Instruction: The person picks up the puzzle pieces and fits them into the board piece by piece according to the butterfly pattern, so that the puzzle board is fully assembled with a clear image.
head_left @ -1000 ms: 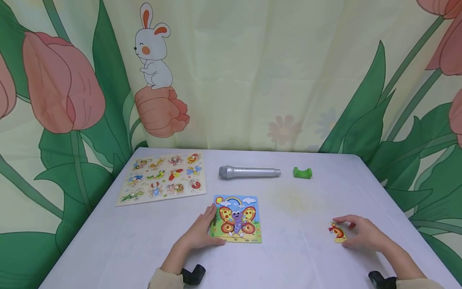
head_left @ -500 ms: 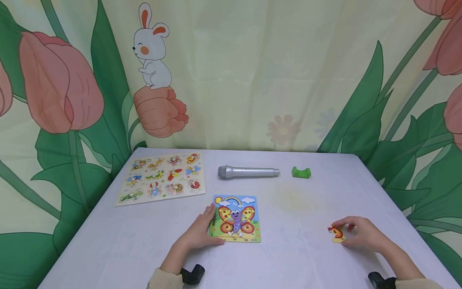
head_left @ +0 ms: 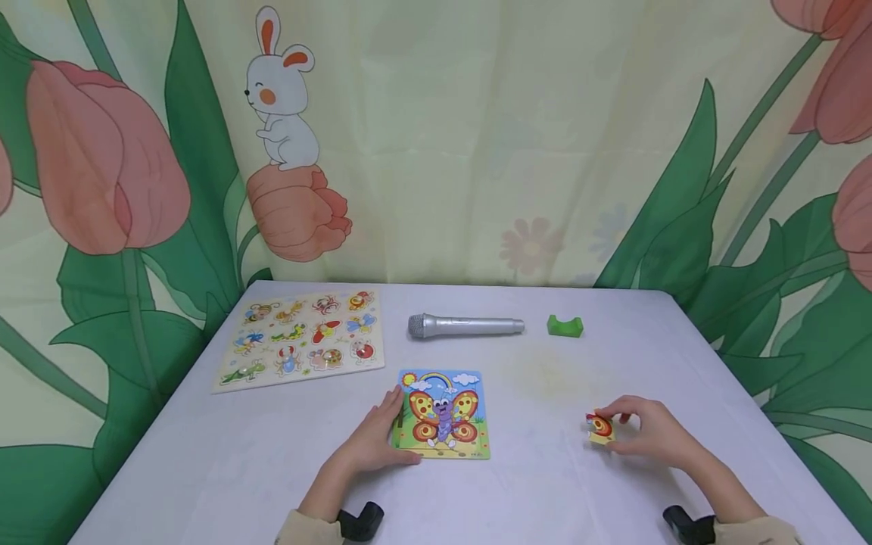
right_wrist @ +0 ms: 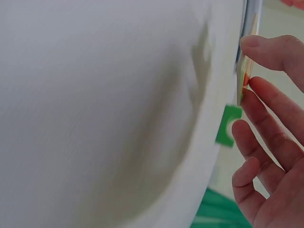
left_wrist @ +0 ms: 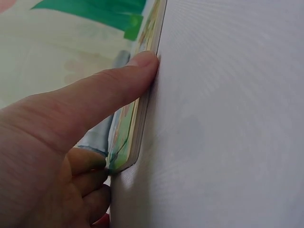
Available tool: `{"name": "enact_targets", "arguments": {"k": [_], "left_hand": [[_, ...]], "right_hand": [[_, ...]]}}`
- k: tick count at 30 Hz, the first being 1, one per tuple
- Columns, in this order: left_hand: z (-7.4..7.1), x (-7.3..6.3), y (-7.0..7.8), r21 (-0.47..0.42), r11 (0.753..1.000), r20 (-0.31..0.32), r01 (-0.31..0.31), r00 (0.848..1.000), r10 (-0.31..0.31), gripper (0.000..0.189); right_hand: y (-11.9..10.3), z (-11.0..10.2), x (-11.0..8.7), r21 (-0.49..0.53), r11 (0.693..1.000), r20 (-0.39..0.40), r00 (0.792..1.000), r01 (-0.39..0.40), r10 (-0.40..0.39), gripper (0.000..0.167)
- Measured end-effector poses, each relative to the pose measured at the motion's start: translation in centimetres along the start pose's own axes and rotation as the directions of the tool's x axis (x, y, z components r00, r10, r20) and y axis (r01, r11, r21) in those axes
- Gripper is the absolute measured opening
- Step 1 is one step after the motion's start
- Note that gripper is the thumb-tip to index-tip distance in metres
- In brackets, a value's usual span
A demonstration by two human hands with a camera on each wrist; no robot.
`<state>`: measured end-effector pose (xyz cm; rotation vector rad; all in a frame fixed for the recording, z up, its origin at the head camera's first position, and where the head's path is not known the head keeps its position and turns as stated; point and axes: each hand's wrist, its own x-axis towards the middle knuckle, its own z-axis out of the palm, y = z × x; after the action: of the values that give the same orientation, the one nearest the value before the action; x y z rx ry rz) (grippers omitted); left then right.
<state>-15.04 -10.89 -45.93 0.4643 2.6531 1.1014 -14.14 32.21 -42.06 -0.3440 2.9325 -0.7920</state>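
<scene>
A square butterfly puzzle (head_left: 444, 415) lies flat on the table, mostly blue, green and yellow. My left hand (head_left: 373, 437) holds its lower left corner, thumb along the near edge and fingers at the left side. The left wrist view has the thumb pressed on the side of the puzzle (left_wrist: 135, 128), its fingers bent by the corner. Over to the right, my right hand (head_left: 650, 431) pinches a small red and yellow puzzle piece (head_left: 600, 428) between thumb and fingers. In the right wrist view the piece (right_wrist: 243, 78) is held up off the cloth, its shadow below.
A knobbed insect puzzle board (head_left: 300, 341) lies at the back left. Behind the butterfly puzzle is a silver toy microphone (head_left: 466, 325), with a green notched block (head_left: 565, 326) to its right. A white cloth covers the table (head_left: 531, 499), and a printed curtain (head_left: 450, 151) hangs behind.
My right hand has moved left with the puzzle piece, which is lifted from the table and tilted more upright. The left hand stays at the butterfly puzzle. The head view shifts slightly.
</scene>
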Motion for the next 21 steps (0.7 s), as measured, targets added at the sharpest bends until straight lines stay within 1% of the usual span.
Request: {"name": "enact_targets", "arguments": {"k": [7, 14, 21], "left_hand": [[-0.1, -0.1, 0.0, 0.003, 1.000, -0.003, 0.008, 1.000, -0.008, 0.106], [-0.1, 0.0, -0.1, 0.009, 1.000, -0.007, -0.002, 1.000, 0.002, 0.105], [-0.2, 0.0, 0.0, 0.012, 1.000, -0.002, -0.002, 1.000, 0.002, 0.106]], "right_hand": [[-3.7, 1.2, 1.6, 0.047, 0.992, 0.017, 0.993, 0.116, -0.117, 0.042], [-6.7, 2.7, 2.8, 0.071, 0.967, 0.004, 0.969, 0.245, -0.246, 0.039], [-9.3, 4.4, 4.2, 0.076, 0.951, 0.028, 0.952, 0.300, -0.303, 0.038]]}}
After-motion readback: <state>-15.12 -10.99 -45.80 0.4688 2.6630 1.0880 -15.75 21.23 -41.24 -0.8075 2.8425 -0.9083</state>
